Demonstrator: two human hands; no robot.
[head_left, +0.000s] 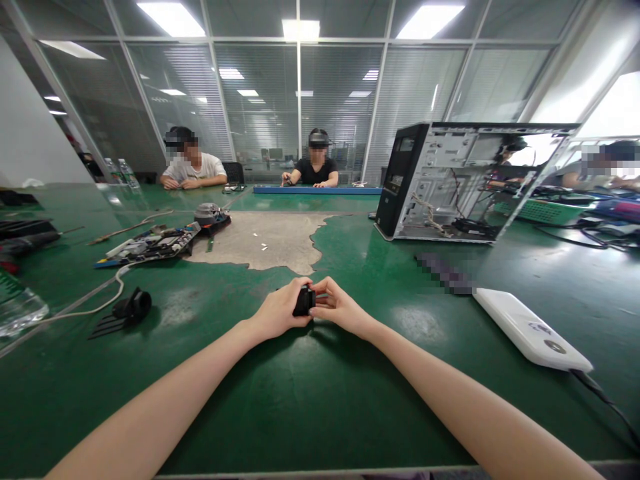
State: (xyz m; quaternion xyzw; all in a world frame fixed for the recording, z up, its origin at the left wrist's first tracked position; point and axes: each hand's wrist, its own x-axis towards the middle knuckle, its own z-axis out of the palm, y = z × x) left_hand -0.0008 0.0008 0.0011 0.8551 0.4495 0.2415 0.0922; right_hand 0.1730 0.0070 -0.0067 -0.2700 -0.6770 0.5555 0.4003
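Observation:
A small black boxy part is held just above the green table, in front of me. My left hand is closed around its left side, thumb low and fingers over the top. From the right, my right hand pinches the part's edge with thumb and fingertips. The fingers cover much of the part, so its exact kind does not show. To the left, a black clip-like piece with a round end and flat prongs lies on the table, apart from both hands.
An open computer case stands at the right, with a white power bank and its cable nearer me. Circuit boards and a pale cable lie left. Two people sit across the table; others are at far right beside a green basket.

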